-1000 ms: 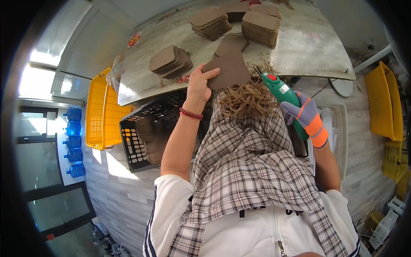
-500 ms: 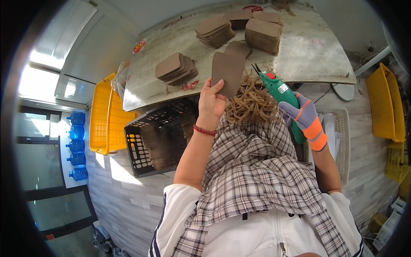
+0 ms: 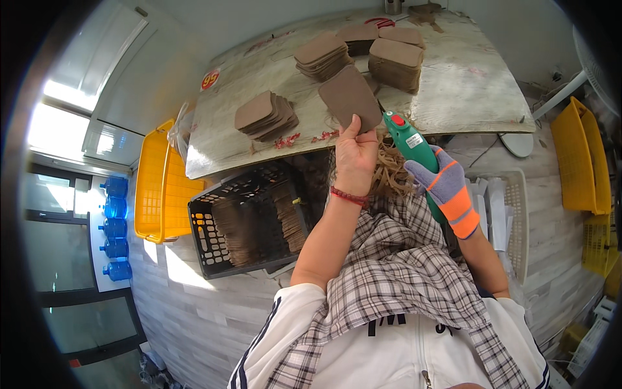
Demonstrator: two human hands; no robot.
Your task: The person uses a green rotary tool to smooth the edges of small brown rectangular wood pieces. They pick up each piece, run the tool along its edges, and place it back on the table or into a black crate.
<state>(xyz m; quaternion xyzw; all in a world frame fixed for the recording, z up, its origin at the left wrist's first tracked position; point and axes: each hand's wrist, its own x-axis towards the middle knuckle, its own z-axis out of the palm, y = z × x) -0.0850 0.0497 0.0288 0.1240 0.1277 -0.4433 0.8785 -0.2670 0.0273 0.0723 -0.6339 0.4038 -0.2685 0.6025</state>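
My bare left hand [image 3: 356,154], with a red bead bracelet at the wrist, pinches the near end of a flat brown piece [image 3: 348,96] with rounded corners, its material unclear. In my right hand [image 3: 447,185], which wears a grey and orange glove, is a green electric cutter [image 3: 414,144] with a red button. The cutter's dark tip meets the right edge of the piece or lies just behind it; I cannot tell which. Below the tool, a heap of curled brown trimmings [image 3: 392,170] lies on my checked apron [image 3: 389,259].
Several stacks of brown pieces [image 3: 396,63] stand on the worn table [image 3: 463,84], one stack [image 3: 262,117] nearer the left. Under its front edge, a black crate [image 3: 207,243] holds more pieces. Yellow baskets [image 3: 152,188] stand left and right; a white basket [image 3: 518,227] is beside my right arm.
My left hand has moved to the right, and the brown piece has tilted leftward. The cutter has come down slightly, its tip now at the piece's edge instead of apart from it.
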